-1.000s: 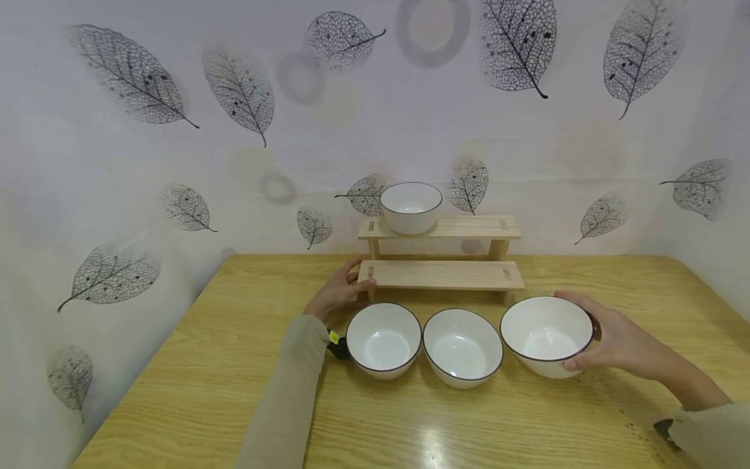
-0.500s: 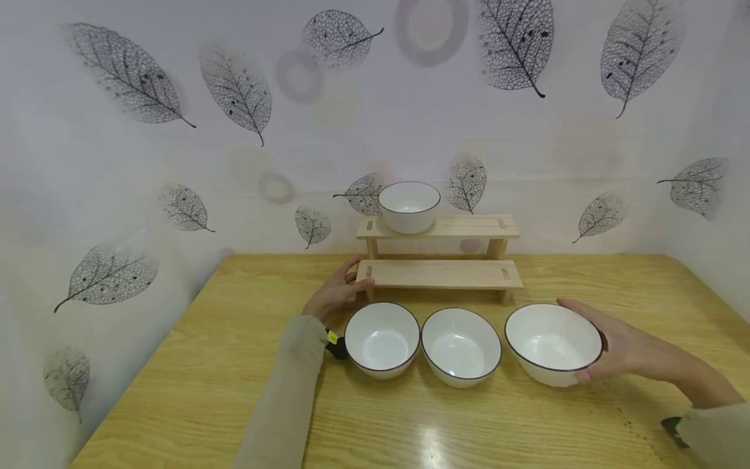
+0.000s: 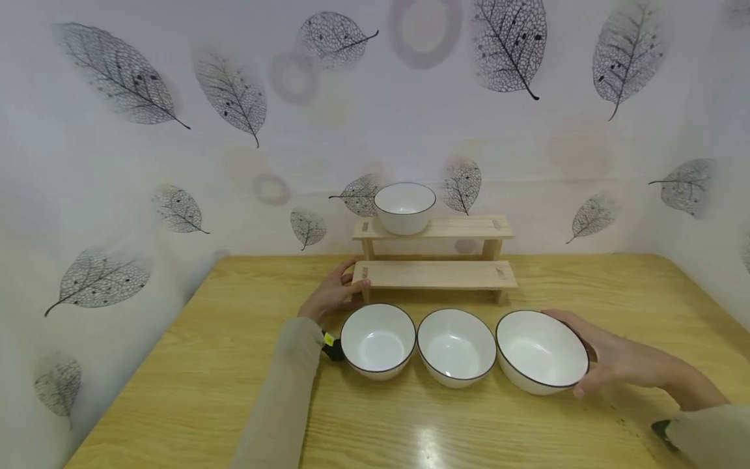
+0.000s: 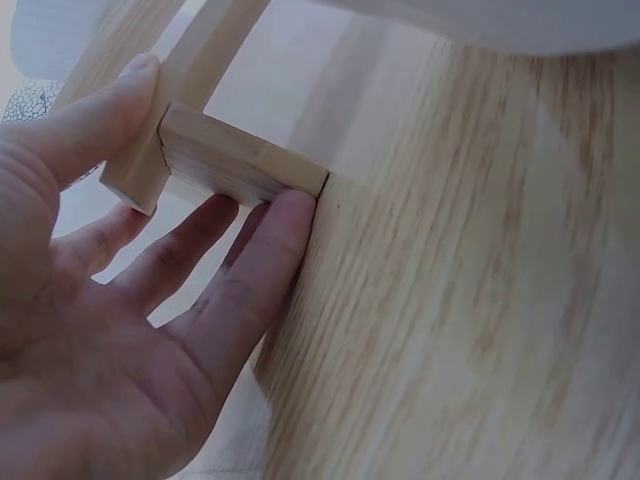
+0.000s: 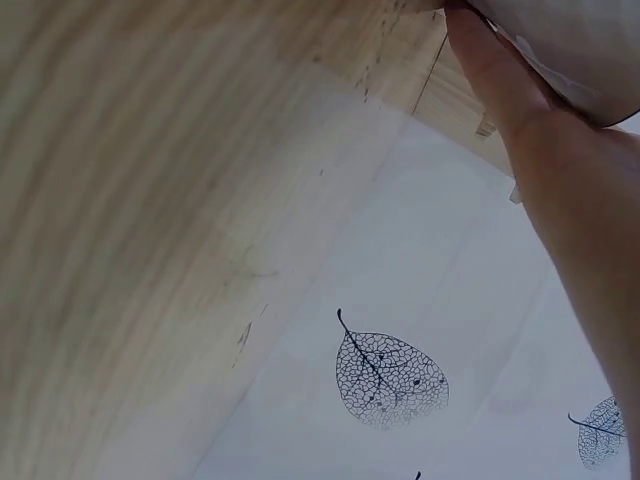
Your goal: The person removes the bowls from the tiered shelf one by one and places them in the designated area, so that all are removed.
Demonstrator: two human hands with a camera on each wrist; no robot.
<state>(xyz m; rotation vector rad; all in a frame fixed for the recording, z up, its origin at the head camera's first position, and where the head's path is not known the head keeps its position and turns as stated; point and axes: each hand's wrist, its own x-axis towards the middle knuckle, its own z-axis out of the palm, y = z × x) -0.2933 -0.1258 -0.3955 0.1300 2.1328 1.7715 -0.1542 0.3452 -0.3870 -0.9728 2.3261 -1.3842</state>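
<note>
Grips right bowl (image 3: 539,352) with right hand (image 3: 612,355), before right end of rack (image 3: 436,275); holds rack's left end with left hand (image 3: 331,293). Has room on table (image 3: 246,339) either side of rack, to back edge (image 3: 586,256) behind.

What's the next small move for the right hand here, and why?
Probably lift the rightmost bowl toward the lower shelf: the right hand already grips that bowl's side, the shelf board has no bowl on it, and the left hand holds its left end, likely steadying it.

Bowl row (image 3: 457,345) blocks shelf (image 3: 436,275) front; room above.
</note>
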